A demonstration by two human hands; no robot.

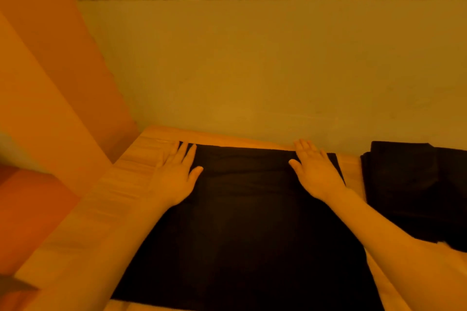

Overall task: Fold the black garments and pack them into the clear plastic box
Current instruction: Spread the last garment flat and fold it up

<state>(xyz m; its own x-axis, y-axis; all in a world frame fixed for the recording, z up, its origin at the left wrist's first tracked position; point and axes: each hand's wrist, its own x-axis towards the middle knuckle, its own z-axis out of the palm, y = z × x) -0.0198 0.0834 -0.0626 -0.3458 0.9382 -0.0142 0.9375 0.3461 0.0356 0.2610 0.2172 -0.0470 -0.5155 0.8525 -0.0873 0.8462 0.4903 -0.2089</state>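
A black garment [245, 222] lies spread flat on the wooden table [121, 197], its far edge near the wall. My left hand [177, 171] presses flat on its far left corner, fingers straight and partly over the table. My right hand [316, 169] lies flat on the far right part of the same garment, fingers straight. A second pile of black garments [414, 189] sits on the table to the right, apart from the first. The clear plastic box is not in view.
A plain wall [252, 70] rises right behind the table's far edge. An orange panel [50, 70] stands at the left, beside the table's left edge. The whole scene is dim and orange-tinted.
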